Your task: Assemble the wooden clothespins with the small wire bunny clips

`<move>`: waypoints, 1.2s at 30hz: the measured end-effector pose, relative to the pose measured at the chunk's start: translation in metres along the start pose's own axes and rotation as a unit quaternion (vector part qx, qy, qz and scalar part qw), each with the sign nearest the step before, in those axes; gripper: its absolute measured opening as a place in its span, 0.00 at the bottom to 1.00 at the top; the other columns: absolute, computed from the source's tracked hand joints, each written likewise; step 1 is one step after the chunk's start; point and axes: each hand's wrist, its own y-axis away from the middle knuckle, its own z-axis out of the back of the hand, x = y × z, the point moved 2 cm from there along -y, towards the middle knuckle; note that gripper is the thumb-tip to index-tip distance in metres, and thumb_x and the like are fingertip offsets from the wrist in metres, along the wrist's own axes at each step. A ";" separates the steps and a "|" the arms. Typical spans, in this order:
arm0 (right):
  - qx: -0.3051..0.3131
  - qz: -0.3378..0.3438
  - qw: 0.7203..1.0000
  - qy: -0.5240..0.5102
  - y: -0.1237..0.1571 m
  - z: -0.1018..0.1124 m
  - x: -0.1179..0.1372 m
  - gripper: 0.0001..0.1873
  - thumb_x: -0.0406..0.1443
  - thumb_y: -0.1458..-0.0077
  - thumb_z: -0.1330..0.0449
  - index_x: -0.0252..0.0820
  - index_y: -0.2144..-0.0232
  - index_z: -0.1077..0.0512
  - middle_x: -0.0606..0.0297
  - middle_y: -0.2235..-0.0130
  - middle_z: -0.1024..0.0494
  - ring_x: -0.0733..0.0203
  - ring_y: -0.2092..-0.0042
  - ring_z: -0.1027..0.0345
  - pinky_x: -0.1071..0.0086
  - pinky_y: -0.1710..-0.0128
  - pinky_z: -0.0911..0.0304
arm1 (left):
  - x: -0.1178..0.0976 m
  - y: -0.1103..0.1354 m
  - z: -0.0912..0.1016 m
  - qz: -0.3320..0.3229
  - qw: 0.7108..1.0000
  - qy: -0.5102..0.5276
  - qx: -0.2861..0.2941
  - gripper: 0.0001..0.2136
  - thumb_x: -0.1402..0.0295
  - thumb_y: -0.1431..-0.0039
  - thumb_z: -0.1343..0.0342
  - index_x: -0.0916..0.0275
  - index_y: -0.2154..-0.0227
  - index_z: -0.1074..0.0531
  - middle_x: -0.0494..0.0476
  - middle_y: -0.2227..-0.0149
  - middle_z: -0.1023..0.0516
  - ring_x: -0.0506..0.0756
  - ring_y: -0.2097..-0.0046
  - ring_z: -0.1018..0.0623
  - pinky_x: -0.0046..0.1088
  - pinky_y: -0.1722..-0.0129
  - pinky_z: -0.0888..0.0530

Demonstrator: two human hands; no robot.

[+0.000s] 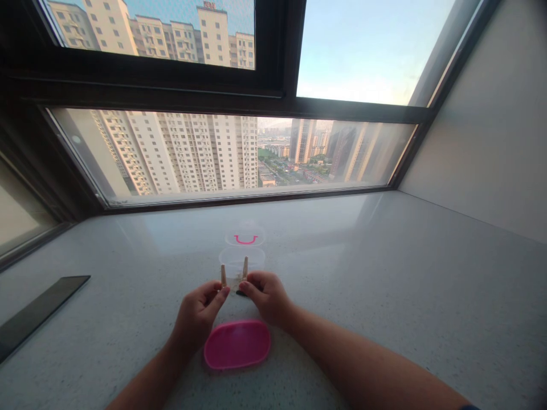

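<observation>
My left hand (200, 310) and my right hand (267, 293) meet over the light stone sill, fingers pinched. Each holds a small wooden peg upright: the left peg (223, 275) and the right peg (245, 267). Something small and dark shows under my right fingertips; I cannot make it out. Just behind the pegs stands a clear plastic tub (241, 260). Farther back lies a clear lid with a pink handle (245, 237). A pink oval lid (237, 344) lies flat between my forearms, close to me.
A dark flat strip (36, 313) lies on the sill at the far left. A wide window with a dark frame (239, 105) closes off the back. A pale wall (482, 142) rises on the right.
</observation>
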 end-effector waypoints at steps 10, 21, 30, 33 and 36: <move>0.009 0.003 1.000 0.007 0.001 0.000 0.005 0.14 0.41 0.47 0.45 0.36 0.78 0.34 0.71 0.80 0.45 0.70 0.77 0.56 0.75 0.78 0.55 | 0.002 0.002 0.001 -0.003 1.000 0.002 0.009 0.11 0.61 0.47 0.47 0.65 0.69 0.26 0.52 0.75 0.26 0.53 0.72 0.29 0.23 0.73 0.35; 0.019 0.011 1.000 0.013 0.000 0.000 0.004 0.13 0.39 0.47 0.45 0.36 0.78 0.34 0.72 0.79 0.45 0.70 0.76 0.55 0.75 0.77 0.54 | 0.002 0.001 0.000 0.000 1.000 -0.013 0.011 0.13 0.59 0.46 0.48 0.65 0.73 0.28 0.50 0.77 0.29 0.52 0.73 0.31 0.23 0.73 0.36; 0.028 0.019 0.999 0.031 0.001 0.000 0.009 0.13 0.38 0.46 0.46 0.37 0.80 0.38 0.72 0.79 0.46 0.70 0.76 0.55 0.75 0.77 0.55 | 0.002 0.001 0.000 0.005 1.000 -0.027 0.009 0.14 0.58 0.46 0.49 0.65 0.71 0.28 0.50 0.77 0.29 0.52 0.72 0.31 0.23 0.72 0.35; 0.029 0.027 0.998 0.052 0.001 0.001 0.011 0.14 0.38 0.46 0.46 0.37 0.80 0.39 0.72 0.79 0.46 0.70 0.75 0.55 0.75 0.77 0.55 | 0.002 0.000 0.000 0.005 0.999 -0.035 0.007 0.14 0.57 0.46 0.49 0.65 0.69 0.27 0.50 0.76 0.28 0.53 0.71 0.31 0.24 0.71 0.35; 0.034 0.031 0.997 0.063 0.002 0.001 0.013 0.15 0.38 0.46 0.46 0.37 0.81 0.40 0.72 0.79 0.47 0.70 0.75 0.55 0.75 0.77 0.55 | 0.002 0.000 0.000 0.005 0.999 -0.043 0.002 0.14 0.57 0.45 0.50 0.64 0.70 0.28 0.50 0.76 0.29 0.52 0.71 0.31 0.24 0.71 0.35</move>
